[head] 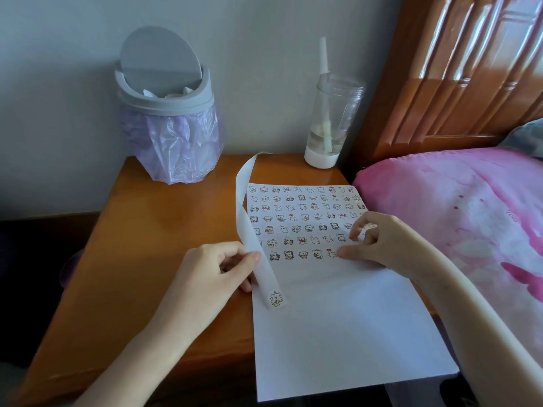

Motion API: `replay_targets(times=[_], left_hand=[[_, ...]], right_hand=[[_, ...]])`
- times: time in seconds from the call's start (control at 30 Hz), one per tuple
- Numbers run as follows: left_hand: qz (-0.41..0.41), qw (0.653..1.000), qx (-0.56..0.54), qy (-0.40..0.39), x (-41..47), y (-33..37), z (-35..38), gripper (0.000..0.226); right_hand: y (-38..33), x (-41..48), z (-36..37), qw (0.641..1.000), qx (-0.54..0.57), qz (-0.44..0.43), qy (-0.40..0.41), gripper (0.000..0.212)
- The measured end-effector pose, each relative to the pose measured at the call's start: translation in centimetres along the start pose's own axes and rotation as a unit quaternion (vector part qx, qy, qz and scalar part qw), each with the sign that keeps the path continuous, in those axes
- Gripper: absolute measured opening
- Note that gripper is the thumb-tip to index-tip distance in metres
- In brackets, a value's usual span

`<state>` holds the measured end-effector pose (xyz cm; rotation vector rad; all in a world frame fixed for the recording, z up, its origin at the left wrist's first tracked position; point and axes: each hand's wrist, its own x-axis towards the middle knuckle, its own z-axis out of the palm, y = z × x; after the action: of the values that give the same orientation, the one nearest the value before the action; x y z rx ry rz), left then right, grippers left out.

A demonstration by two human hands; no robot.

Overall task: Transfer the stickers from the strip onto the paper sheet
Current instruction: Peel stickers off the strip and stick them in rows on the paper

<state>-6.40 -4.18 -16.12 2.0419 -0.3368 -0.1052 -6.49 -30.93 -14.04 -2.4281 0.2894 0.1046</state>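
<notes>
A white paper sheet (338, 324) lies on the wooden bedside table, its upper half filled with several rows of small cartoon stickers (302, 218). A long white backing strip (245, 218) curves from the table's back edge down over the sheet's left side; one sticker (276, 299) sits at its near end. My left hand (211, 274) pinches the strip between thumb and fingers. My right hand (373, 242) rests on the sheet at the right end of the lowest sticker row and pinches a small sticker in its fingertips, with one finger pressing the paper.
A grey swing-lid bin (164, 92) with a purple liner stands at the table's back left. A clear bottle with a straw (329, 121) stands at the back right. A bed with a pink cover (458, 207) and wooden headboard borders the right side.
</notes>
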Motion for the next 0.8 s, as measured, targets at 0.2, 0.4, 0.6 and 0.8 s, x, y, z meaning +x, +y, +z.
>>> replay_targets(times=[0.2, 0.4, 0.6, 0.8], left_hand=[[-0.002, 1.0, 0.003, -0.004, 0.0, 0.1, 0.0, 0.02], [-0.005, 1.0, 0.001, 0.0, 0.0, 0.0, 0.1, 0.019], [-0.018, 0.998, -0.059, 0.015, 0.1, 0.4, -0.2, 0.021], [-0.024, 0.993, -0.107, 0.045, 0.1, 0.4, -0.2, 0.031]], right_hand=[[0.8, 0.1, -0.6, 0.999, -0.007, -0.022, -0.028, 0.017], [0.8, 0.1, -0.4, 0.999, 0.001, -0.011, -0.041, 0.025], [-1.3, -1.0, 0.4, 0.994, 0.029, -0.095, 0.046, 0.006], [-6.2, -3.8, 4.2, 0.969, 0.109, -0.207, -0.076, 0.008]])
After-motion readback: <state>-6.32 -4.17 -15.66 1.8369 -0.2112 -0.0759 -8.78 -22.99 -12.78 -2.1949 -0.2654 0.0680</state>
